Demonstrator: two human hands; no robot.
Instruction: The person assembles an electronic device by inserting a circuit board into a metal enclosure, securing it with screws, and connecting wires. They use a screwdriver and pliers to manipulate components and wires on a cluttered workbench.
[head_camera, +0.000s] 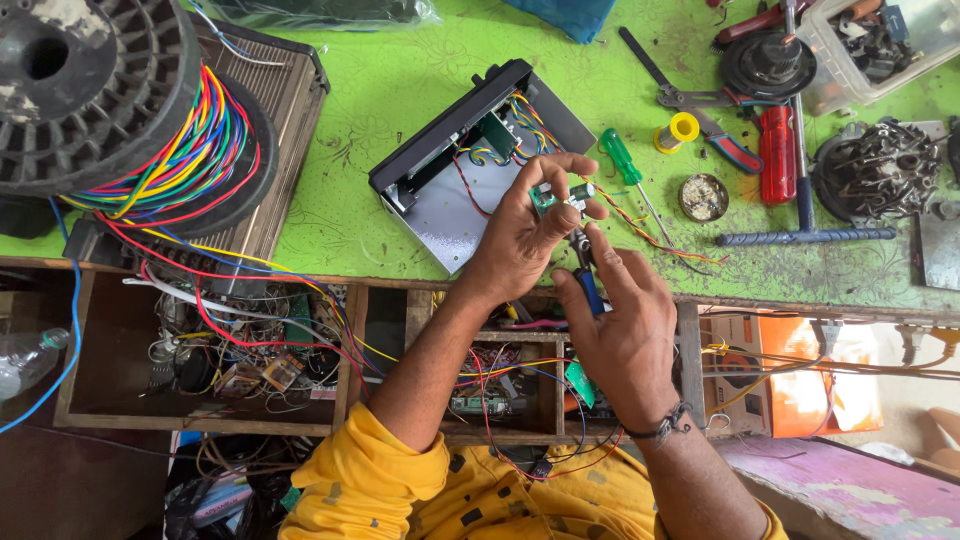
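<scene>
My left hand (520, 235) has its fingers pinching one small green-and-metal part (560, 197), thumb on top. My right hand (625, 335) is wrapped around one blue-handled tool (587, 283), tip right under that part. Just past my fingertips: one open black box (440, 195) with striped wires, two green-handled screwdrivers (622, 160).

The surface (400, 80) is bright green with a faint floral print. The sleeves (370, 480) are yellow with small dark flecks. At ten o'clock, a black spool (90, 90) carries red, blue, yellow and green wire. The open metal case (470, 150) is grey inside with a black front. At one o'clock lie a green-handled screwdriver (620, 155), a yellow solder reel (683, 128) and a red-handled tool (776, 155). The hands (525, 235) hold a small green component (545, 198) and blue-handled pliers (590, 285).
</scene>
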